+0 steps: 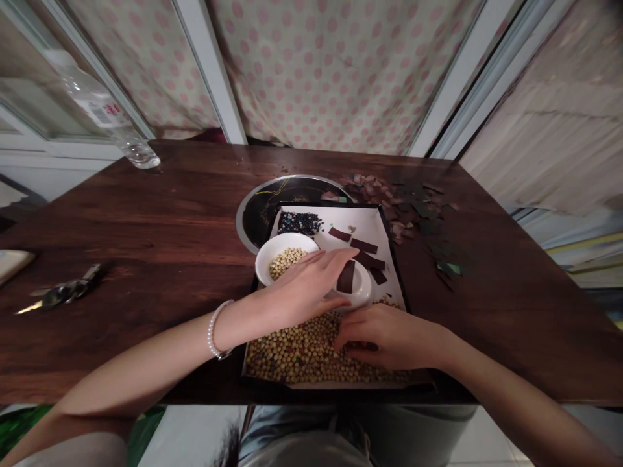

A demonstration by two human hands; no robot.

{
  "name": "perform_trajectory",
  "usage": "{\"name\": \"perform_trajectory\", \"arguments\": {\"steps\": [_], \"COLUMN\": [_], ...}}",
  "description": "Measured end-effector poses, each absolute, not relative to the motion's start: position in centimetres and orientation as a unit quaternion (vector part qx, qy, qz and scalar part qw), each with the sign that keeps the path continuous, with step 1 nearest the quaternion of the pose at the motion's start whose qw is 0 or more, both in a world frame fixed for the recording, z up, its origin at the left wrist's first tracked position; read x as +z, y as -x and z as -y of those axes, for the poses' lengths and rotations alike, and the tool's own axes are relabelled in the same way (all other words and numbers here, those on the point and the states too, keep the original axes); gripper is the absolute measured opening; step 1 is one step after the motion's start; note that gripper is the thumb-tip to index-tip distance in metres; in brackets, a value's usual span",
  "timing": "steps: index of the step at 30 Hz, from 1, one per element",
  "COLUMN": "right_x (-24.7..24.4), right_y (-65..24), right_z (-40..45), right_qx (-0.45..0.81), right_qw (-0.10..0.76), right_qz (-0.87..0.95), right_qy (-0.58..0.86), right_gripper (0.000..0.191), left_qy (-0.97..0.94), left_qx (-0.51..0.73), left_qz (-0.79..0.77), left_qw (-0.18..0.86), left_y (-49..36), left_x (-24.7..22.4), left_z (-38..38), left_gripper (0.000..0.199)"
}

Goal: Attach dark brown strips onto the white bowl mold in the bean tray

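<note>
My left hand (316, 279), with a beaded bracelet at the wrist, curves its thumb and fingers around a small white cup (364, 285). A dark brown strip (345, 277) shows in the cup's mouth. Below it, my right hand (382, 334) has its fingers curled down among pale yellow beans (296, 353); whatever its fingertips grip is hidden. The beans cover the near part of a black-rimmed tray (394, 266) with a white lining. A white bowl (263, 259) holding more pale beans (287, 261) stands partly behind my left hand.
Dark beads (298, 223) and brown strips (364, 246) lie in the tray's far part. Behind it is a round dark plate (257, 214). Brown and green scraps (413, 201) spread at right. A plastic bottle (107, 113) and keys (68, 290) are at left.
</note>
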State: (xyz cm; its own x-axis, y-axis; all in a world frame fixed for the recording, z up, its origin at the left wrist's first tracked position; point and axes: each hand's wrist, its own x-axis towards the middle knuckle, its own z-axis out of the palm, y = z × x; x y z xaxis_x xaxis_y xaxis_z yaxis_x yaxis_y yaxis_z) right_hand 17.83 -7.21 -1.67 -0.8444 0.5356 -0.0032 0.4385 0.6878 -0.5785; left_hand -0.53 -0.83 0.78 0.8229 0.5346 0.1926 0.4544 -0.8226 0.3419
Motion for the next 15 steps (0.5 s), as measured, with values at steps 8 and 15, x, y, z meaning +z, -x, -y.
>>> {"name": "perform_trajectory", "arguments": {"steps": [8, 15], "right_x": [-1.7, -1.9], "right_y": [-17.8, -17.7], "right_z": [7.4, 7.6], "right_qx": [0.284, 0.264], "right_qw": [0.084, 0.090], "right_qz": [0.919, 0.930], "right_qy": [0.260, 0.241], "right_gripper": [0.016, 0.018], "left_qy": [-0.954, -0.945], "left_qx": [0.077, 0.045], "left_qz": [-0.291, -0.295], "left_qw": [-0.002, -0.133], "left_y": [0.4, 0.1], "left_x": [2.7, -0.6], "left_z": [4.7, 6.0], "left_gripper": [0.029, 0.038]}}
